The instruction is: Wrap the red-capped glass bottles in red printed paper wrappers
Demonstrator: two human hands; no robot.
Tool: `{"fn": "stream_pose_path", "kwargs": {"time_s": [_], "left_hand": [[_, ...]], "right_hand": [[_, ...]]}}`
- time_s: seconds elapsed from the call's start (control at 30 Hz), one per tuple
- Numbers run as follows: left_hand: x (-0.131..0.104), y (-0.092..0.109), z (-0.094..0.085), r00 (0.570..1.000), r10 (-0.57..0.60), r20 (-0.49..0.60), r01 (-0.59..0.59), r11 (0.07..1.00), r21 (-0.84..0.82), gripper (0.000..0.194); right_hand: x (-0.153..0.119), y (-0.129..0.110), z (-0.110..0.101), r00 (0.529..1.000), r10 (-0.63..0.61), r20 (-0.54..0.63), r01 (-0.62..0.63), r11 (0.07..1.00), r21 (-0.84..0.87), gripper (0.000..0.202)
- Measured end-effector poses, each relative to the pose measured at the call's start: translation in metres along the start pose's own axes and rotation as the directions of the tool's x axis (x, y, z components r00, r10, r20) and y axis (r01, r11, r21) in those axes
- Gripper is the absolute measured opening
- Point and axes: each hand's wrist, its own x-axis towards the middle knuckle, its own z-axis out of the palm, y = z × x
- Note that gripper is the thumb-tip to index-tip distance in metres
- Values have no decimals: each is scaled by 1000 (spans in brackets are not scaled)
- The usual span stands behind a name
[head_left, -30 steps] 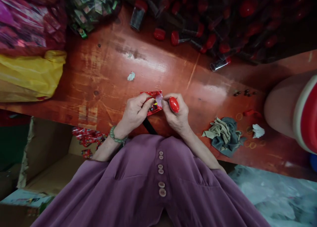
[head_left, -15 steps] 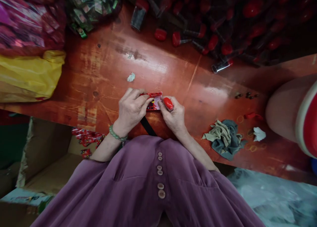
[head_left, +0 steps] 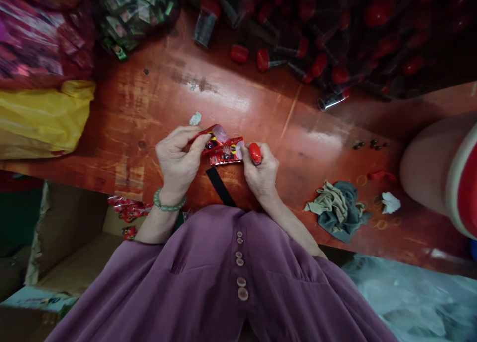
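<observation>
My left hand pinches one small red printed packet and lifts it slightly off the red-brown wooden table. My right hand holds a second red packet at its right end, together with a glossy red oval cap between thumb and fingers. The two packets sit side by side, touching or nearly so. A green bead bracelet is on my left wrist. A black strap runs down from under the packets toward my purple garment.
A pile of red-capped vials covers the far right. A bag of green packets, a pink bag and a yellow bag lie at left. A crumpled cloth lies at right, a cardboard box with red packets below left.
My left hand has moved left and up, pulling one red packet apart from the other. My right hand stays put with the cap and the second packet.
</observation>
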Motion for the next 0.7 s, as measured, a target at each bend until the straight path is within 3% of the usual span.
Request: {"fn": "stream_pose_path", "kwargs": {"time_s": [0.1,0.2,0.33,0.47,0.57,0.63,0.7], "left_hand": [[-3,4,-1,994,-104,-17,101,987,-121,3],[-9,3,2,985,-174,11,173,970,-172,6],[-19,3,6,967,-240,85,255,920,-297,4],[-26,7,9,942,-253,221,324,855,-405,5],[-29,10,8,919,-241,312,362,831,-423,8],[-28,12,4,890,-228,396,399,809,-431,21],[-24,16,-1,852,-185,491,423,796,-434,39]], "right_hand": [[0,8,3,988,-156,16,157,983,-99,9],[1,9,-1,981,-194,23,195,971,-139,6],[8,-4,-16,996,-79,37,77,994,72,6],[15,-24,-29,965,-34,260,-67,927,370,23],[15,-32,-30,947,-7,322,-140,891,431,17],[14,-33,-30,954,22,300,-157,887,434,9],[12,-32,-32,951,28,309,-162,895,416,15]]}}
